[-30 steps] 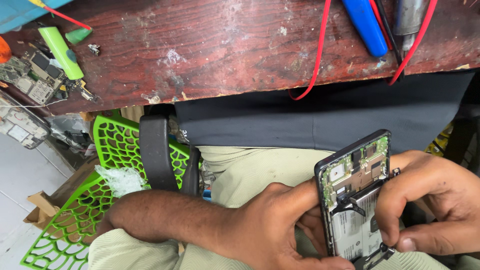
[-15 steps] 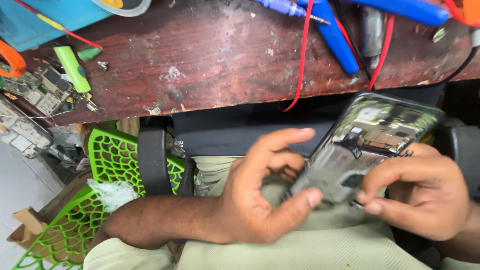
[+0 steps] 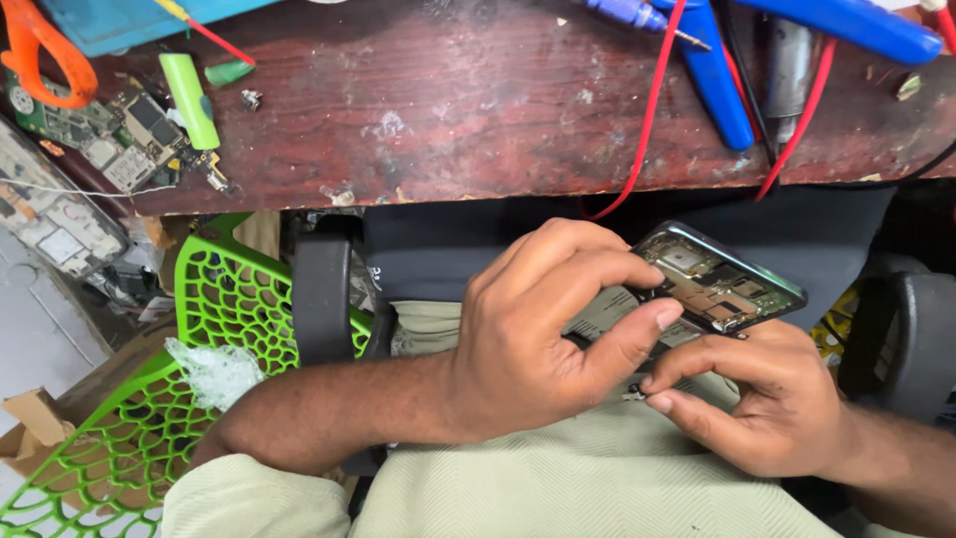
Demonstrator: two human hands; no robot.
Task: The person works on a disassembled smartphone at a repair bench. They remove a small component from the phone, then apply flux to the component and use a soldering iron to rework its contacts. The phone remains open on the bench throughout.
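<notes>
Phone, back cover off, circuit boards exposed, held tilted over lap below workbench. Left hand curled round its lower edge. Right hand pinching small dark part just beneath. Reassembly not yet done.

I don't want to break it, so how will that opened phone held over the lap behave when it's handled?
The opened phone looks stiff, a flat slab with a rigid frame. Probably fragile: its circuit boards lie exposed. It may slip, since the left hand pinches only one edge while the right hand works below.
</notes>
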